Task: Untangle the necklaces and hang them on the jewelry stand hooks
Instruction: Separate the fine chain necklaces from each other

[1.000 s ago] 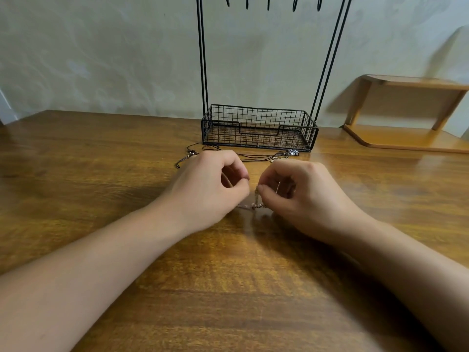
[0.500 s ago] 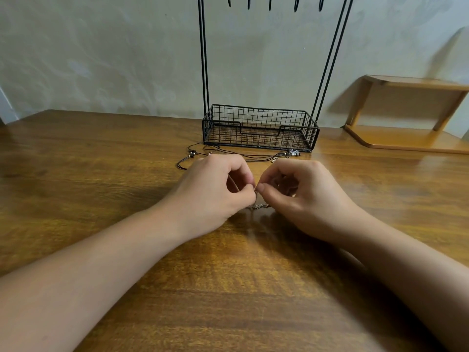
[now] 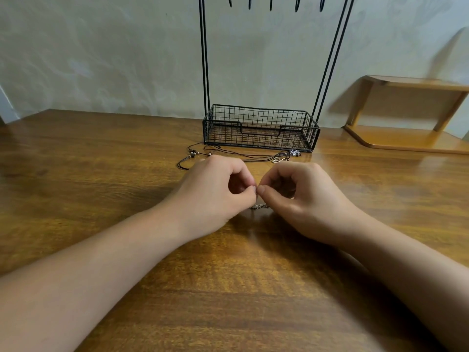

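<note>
On table: both hands at centre, fingertips almost touching.
Left hand [image 3: 215,191]: fingers curled, thumb and forefinger pinched together at the tips. Grip looks closed on a thin chain; the held part is too fine to see clearly.
Right hand [image 3: 299,196]: same posture, thumb and forefinger pinched, other fingers curled under. Grip closed on the same chain as far as I can tell.
Chain [image 3: 258,206]: small metallic bunch on the table just below the two pinches, partly hidden by both hands.
Cord necklaces [image 3: 243,154]: dark thin cords with small beads at the left end and silver pieces at the right end, lying loose on the table between the hands and the stand's basket. Not on any hook.
Jewelry stand [image 3: 261,128]: black wire basket base at the back of the table, tall thin uprights on both sides.
Hooks [image 3: 271,1]: row of black tips at the top edge, nothing hanging on the parts that show.
Wooden shelf [image 3: 406,110]: far right, against the wall.
Table [image 3: 101,174]: brown wood grain, glossy.
</note>
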